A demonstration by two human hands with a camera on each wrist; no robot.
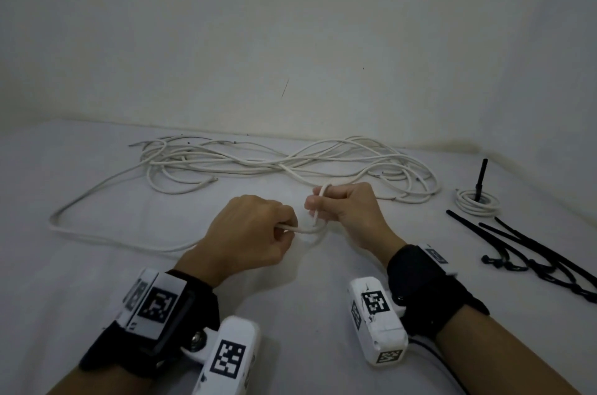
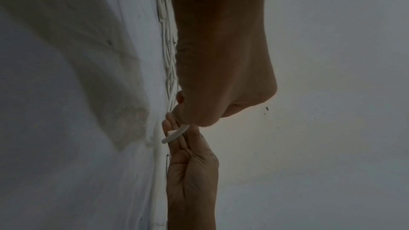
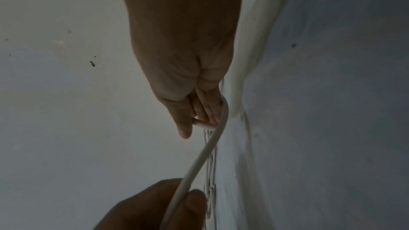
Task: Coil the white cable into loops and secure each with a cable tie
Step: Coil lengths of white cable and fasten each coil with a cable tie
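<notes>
- Right hand (image 1: 344, 205): fingers curled, a small turn of cable (image 1: 318, 217) wound round them, thumb pinning it.
- Left hand (image 1: 248, 233): pinches the cable just left of that turn.
- Cable: judged light, limp, springy; grip beside the turn.
- Slack lies piled behind the hands.
- Ties (image 1: 529, 246): right of the hands.

Cable heap (image 1: 258, 162) lies behind both hands, ties (image 1: 533, 252) right.
</notes>
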